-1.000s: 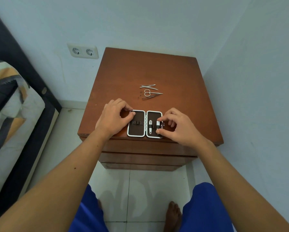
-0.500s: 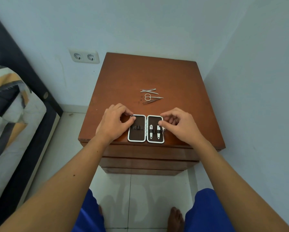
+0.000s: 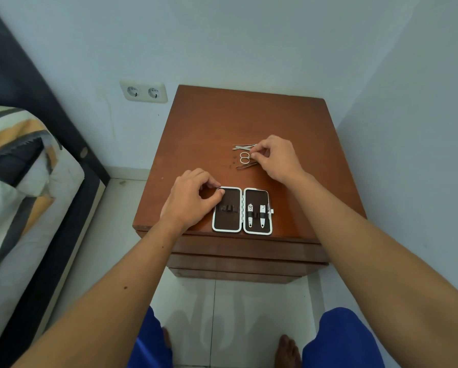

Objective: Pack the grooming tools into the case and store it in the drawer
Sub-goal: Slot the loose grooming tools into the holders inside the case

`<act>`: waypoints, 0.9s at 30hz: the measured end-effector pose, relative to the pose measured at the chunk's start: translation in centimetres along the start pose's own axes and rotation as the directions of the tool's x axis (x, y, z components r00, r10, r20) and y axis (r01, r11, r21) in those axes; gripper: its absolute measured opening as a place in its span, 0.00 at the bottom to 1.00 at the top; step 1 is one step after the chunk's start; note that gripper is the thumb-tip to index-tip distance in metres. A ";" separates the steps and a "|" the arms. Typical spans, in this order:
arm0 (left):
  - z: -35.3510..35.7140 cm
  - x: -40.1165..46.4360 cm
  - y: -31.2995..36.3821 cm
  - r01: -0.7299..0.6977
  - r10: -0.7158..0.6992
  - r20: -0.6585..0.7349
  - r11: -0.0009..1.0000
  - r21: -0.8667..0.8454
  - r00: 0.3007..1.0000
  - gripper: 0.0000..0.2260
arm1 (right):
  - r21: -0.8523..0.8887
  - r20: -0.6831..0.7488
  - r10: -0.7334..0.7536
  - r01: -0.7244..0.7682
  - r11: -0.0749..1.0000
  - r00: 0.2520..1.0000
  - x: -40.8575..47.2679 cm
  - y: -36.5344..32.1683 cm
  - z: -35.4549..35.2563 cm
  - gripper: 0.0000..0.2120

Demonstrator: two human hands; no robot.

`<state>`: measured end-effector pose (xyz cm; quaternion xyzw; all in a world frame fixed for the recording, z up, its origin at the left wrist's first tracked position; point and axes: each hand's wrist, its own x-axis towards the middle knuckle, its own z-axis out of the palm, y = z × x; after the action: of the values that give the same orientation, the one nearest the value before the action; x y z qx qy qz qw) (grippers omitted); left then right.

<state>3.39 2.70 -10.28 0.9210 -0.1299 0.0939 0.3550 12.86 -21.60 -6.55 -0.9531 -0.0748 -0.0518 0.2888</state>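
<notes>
here, case [image 3: 227,220] open on the nightstand [image 3: 289,123], two clippers [image 3: 256,214] strapped in its right half, your left hand [image 3: 189,199] pinching its corner, right hand [image 3: 274,156] pinching the scissors [image 3: 245,157], blades hidden

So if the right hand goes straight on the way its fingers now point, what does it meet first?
Probably the small silver scissors: the right hand points left, fingertips already at their ring handles. Contact cannot be confirmed from this view.
</notes>
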 end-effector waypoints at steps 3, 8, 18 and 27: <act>0.0 0.0 0.0 0.002 -0.002 0.006 1.000 -0.006 1.000 0.03 | -0.082 0.054 0.021 -0.017 0.997 0.998 0.4 -0.1 -0.1 0.05; -0.1 0.0 0.1 0.005 -0.005 0.010 1.000 -0.003 1.000 0.04 | -0.139 0.108 0.025 -0.010 0.990 0.994 0.7 -0.4 -0.5 0.04; -0.1 0.0 0.2 0.007 -0.007 0.013 1.000 -0.006 1.000 0.03 | 0.055 -0.051 0.039 -0.036 0.998 0.998 -1.1 -0.4 -1.4 0.05; -0.2 0.0 0.3 0.013 -0.013 0.020 1.000 0.007 1.000 0.03 | 0.749 0.073 0.129 -0.140 0.648 0.989 -6.1 -1.5 -1.4 0.16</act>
<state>3.28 2.63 -9.90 0.9239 -0.1271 0.0828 0.3513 6.53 -21.81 -5.45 -0.7517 -0.0204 0.0113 0.6591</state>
